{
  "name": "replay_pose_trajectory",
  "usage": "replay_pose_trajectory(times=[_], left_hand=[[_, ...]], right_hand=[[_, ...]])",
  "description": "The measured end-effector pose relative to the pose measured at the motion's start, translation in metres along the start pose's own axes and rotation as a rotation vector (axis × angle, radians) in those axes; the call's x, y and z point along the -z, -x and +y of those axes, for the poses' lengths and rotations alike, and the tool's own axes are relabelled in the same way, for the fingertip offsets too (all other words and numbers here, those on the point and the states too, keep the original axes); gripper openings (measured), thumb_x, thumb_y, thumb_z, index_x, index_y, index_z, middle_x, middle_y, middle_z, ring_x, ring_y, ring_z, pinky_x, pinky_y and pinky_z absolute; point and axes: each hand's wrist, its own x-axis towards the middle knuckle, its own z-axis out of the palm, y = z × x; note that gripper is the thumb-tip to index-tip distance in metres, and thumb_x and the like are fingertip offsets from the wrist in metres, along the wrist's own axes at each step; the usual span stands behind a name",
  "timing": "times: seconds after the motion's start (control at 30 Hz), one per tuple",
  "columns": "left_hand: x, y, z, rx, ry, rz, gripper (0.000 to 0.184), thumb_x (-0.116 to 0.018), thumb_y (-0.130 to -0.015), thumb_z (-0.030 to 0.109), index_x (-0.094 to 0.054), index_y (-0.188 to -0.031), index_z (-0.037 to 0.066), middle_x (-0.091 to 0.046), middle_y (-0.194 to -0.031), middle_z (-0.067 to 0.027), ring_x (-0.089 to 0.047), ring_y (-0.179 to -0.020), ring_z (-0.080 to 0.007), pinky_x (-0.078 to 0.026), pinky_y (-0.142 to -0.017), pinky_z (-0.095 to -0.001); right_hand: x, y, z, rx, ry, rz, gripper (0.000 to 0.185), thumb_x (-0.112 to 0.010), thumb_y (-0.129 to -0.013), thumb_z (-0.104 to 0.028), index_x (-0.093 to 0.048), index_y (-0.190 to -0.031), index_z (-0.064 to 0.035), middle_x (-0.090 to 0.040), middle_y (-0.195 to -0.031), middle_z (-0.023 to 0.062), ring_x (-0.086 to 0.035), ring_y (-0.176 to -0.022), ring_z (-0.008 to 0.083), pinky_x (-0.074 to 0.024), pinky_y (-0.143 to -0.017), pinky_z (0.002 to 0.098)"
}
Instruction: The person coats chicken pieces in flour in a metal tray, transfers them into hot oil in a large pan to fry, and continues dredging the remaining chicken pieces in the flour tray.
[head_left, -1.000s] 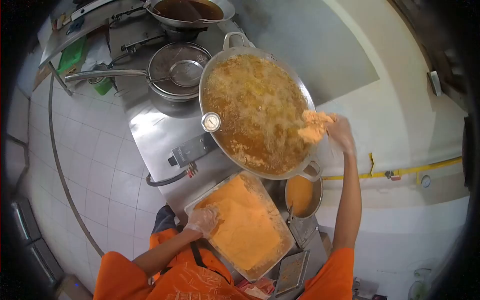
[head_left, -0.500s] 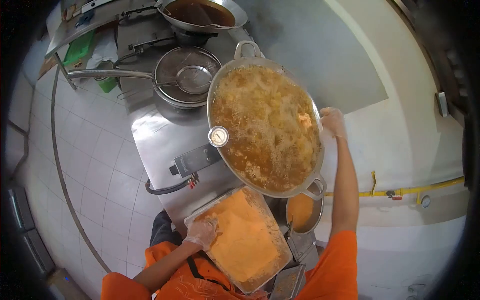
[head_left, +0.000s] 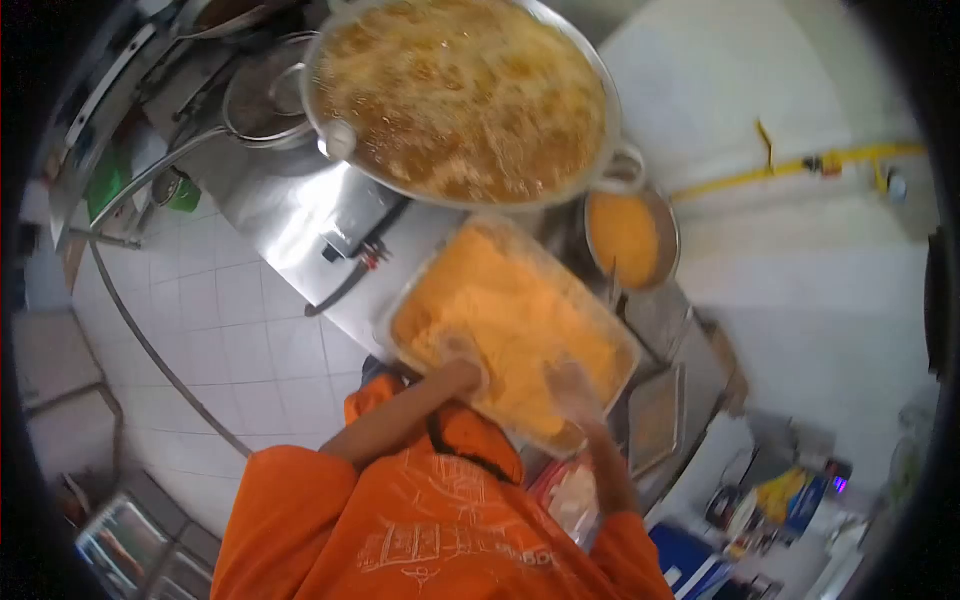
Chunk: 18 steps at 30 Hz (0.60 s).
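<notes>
A clear rectangular tub (head_left: pixel 619 338) of orange powder (head_left: pixel 515 320) is in front of my body. My left hand (head_left: pixel 461 362) is in the powder near the left side, its fingers partly buried. My right hand (head_left: pixel 573 388) is over the powder on the right side, blurred, so its fingers are unclear. Beyond the tub, a wide pan (head_left: pixel 612 105) holds bubbling oil (head_left: pixel 460 95), with a round dial thermometer (head_left: pixel 340 140) on its near left rim. To the right, a round metal bowl (head_left: pixel 672 245) contains orange batter (head_left: pixel 622 238).
A strainer (head_left: pixel 262 100) rests over a pot at the upper left. A control box with a hose (head_left: pixel 340 293) lies on the steel counter (head_left: pixel 250 205). Right of the tub is a flat tray (head_left: pixel 655 420). A yellow pipe (head_left: pixel 740 178) runs along the wall.
My right hand has released the coated piece into the oil and come back to the tub. My left hand remains in the powder. The view has tilted down and turned.
</notes>
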Motion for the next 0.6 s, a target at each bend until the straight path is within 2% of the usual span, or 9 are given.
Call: replay_pose_trajectory(times=[0.03,0.07,0.13,0.23,0.37,0.43,0.5,0.53,0.6], left_hand=[[-0.007,-0.004,0.000,-0.008,0.007,0.017,0.049,-0.064,-0.094,0.040,-0.063,-0.125,0.003,-0.065,-0.128,-0.0163,-0.064,-0.116,-0.0295,-0.049,-0.100,-0.0423],[-0.012,-0.009,-0.003,-0.018,0.016,0.045,0.048,-0.064,-0.095,0.040,-0.063,-0.125,0.003,-0.066,-0.128,-0.0160,-0.064,-0.115,-0.0290,-0.049,-0.100,-0.0421],[-0.030,-0.016,-0.006,-0.035,0.097,0.084,0.046,-0.062,-0.096,0.039,-0.064,-0.125,0.003,-0.066,-0.126,-0.0155,-0.065,-0.114,-0.0282,-0.050,-0.099,-0.0417],[-0.054,-0.026,-0.017,-0.101,0.343,0.143,0.044,-0.059,-0.099,0.037,-0.064,-0.125,0.003,-0.067,-0.124,-0.0147,-0.066,-0.112,-0.0269,-0.051,-0.097,-0.0410],[-0.070,-0.043,-0.051,-0.225,0.847,0.143,0.041,-0.056,-0.102,0.035,-0.065,-0.125,0.002,-0.068,-0.122,-0.0137,-0.067,-0.109,-0.0251,-0.052,-0.095,-0.0401],[-0.067,-0.039,-0.073,-0.238,0.868,0.075,0.040,-0.054,-0.103,0.034,-0.065,-0.125,0.002,-0.069,-0.120,-0.0132,-0.067,-0.108,-0.0242,-0.052,-0.094,-0.0396],[-0.061,-0.025,-0.087,-0.236,0.708,-0.024,0.030,-0.054,-0.100,0.024,-0.067,-0.116,0.003,-0.071,-0.110,-0.0100,-0.068,-0.096,-0.0233,-0.053,-0.086,-0.0394],[-0.034,-0.009,-0.075,-0.177,0.338,-0.069,0.023,-0.055,-0.095,0.015,-0.069,-0.110,0.004,-0.073,-0.103,-0.0080,-0.068,-0.085,-0.0233,-0.054,-0.078,-0.0396],[-0.003,0.012,-0.061,-0.216,-0.090,-0.142,0.019,-0.057,-0.089,0.005,-0.070,-0.102,0.004,-0.073,-0.096,-0.0085,-0.068,-0.074,-0.0256,-0.055,-0.071,-0.0416]], right_hand=[[-0.129,0.042,0.068,0.256,0.614,0.163,0.042,-0.062,-0.093,-0.009,-0.058,-0.135,-0.0046,-0.064,-0.113,0.0104,-0.063,-0.104,0.0206,-0.0518,-0.088,0.0348],[-0.136,0.030,0.027,-0.098,0.138,0.078,0.042,-0.062,-0.094,-0.010,-0.058,-0.135,-0.0046,-0.064,-0.112,0.0107,-0.063,-0.103,0.0207,-0.0519,-0.088,0.0349],[-0.162,0.002,-0.015,-0.367,-0.180,0.139,0.040,-0.061,-0.094,-0.010,-0.058,-0.134,-0.0046,-0.065,-0.111,0.0112,-0.063,-0.102,0.0209,-0.0519,-0.088,0.0351],[-0.166,-0.022,-0.042,-0.494,-0.390,0.232,0.039,-0.060,-0.095,-0.011,-0.059,-0.133,-0.0047,-0.065,-0.108,0.0120,-0.063,-0.100,0.0213,-0.0520,-0.087,0.0354],[-0.137,-0.039,-0.019,-0.556,-0.595,0.299,0.036,-0.058,-0.097,-0.013,-0.060,-0.132,-0.0047,-0.065,-0.104,0.0131,-0.064,-0.097,0.0218,-0.0522,-0.086,0.0357],[-0.132,-0.038,-0.004,-0.586,-0.651,0.279,0.035,-0.057,-0.097,-0.014,-0.060,-0.131,-0.0047,-0.065,-0.102,0.0137,-0.064,-0.096,0.0220,-0.0522,-0.085,0.0359],[-0.137,-0.027,0.001,-0.607,-0.645,0.241,0.034,-0.056,-0.098,-0.015,-0.060,-0.131,-0.0048,-0.065,-0.100,0.0142,-0.064,-0.095,0.0223,-0.0523,-0.085,0.0361],[-0.145,-0.020,-0.003,-0.588,-0.591,0.224,0.034,-0.056,-0.099,-0.015,-0.060,-0.131,-0.0048,-0.066,-0.099,0.0145,-0.064,-0.094,0.0224,-0.0523,-0.084,0.0362],[-0.163,-0.012,-0.021,-0.545,-0.492,0.205,0.033,-0.055,-0.099,-0.016,-0.061,-0.130,-0.0048,-0.066,-0.098,0.0150,-0.064,-0.093,0.0226,-0.0524,-0.084,0.0364]])
